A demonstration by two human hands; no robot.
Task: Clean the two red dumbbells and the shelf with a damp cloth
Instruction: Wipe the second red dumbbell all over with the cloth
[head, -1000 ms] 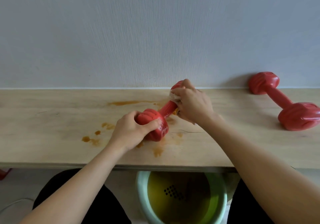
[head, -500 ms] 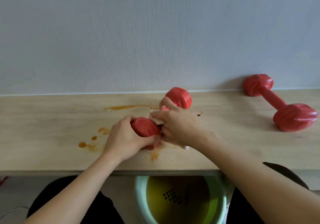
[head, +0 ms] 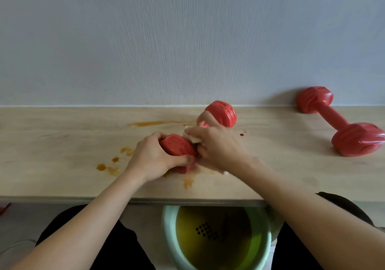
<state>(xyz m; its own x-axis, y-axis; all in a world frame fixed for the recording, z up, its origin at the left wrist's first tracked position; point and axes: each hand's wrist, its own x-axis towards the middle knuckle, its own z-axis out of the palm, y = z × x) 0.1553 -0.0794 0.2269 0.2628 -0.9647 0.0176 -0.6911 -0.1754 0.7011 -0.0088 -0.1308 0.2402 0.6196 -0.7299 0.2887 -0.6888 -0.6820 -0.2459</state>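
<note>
We read no legible writing on either dumbbell. Our left hand (head: 154, 161) curls its fingers around the near head of the red dumbbell (head: 220, 113) on the shelf (head: 62, 144). Our right hand (head: 218, 146) grips the white cloth (head: 192, 137) around the handle, hiding it. Orange stains (head: 108, 167) lie left of the fingers. Second dumbbell (head: 341, 123) rests well right. A green basin (head: 216, 238) sits below.

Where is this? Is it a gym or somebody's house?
Probably a room in a home, not a gym. A plain wooden shelf runs along a wallpapered wall, a green basin of yellowish water sits on the floor below, and only two small red dumbbells show.
</note>
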